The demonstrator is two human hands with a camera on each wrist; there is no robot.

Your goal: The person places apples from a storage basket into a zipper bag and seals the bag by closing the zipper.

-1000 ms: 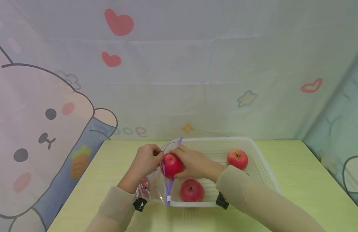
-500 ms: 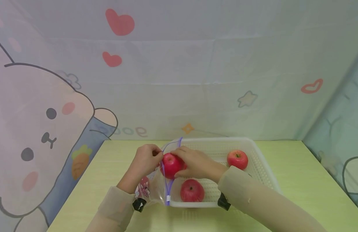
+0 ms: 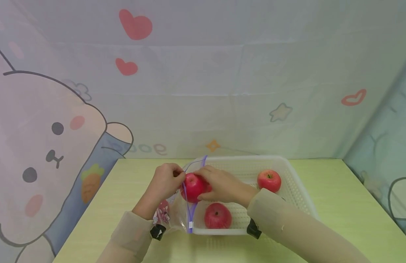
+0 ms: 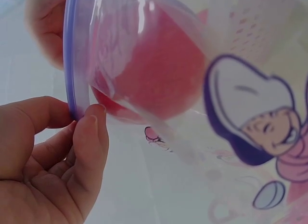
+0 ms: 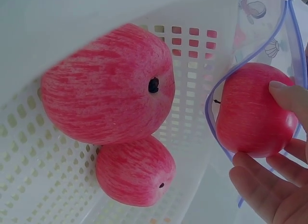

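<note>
My right hand (image 3: 219, 184) grips a red apple (image 3: 193, 187) (image 5: 252, 111) at the mouth of a clear zip bag (image 3: 176, 213) with a purple rim (image 5: 211, 98). About half of the apple is inside the bag (image 4: 144, 65). My left hand (image 3: 167, 179) pinches the bag's purple rim (image 4: 72, 65) between thumb and forefinger. Both hands hover over the left end of a white perforated basket (image 3: 298, 197). Two more red apples lie in the basket, one near the front (image 3: 217, 215) (image 5: 108, 84) and one at the right (image 3: 269, 180) (image 5: 134, 171).
The basket stands on a pale green table (image 3: 347, 204). A cloth backdrop (image 3: 222, 80) with hearts and a cartoon rabbit hangs close behind and at the left. The bag carries cartoon prints (image 4: 260, 118).
The right hand has pushed the apple slightly left, a little further into the bag's mouth. The left hand keeps its pinch on the rim.
</note>
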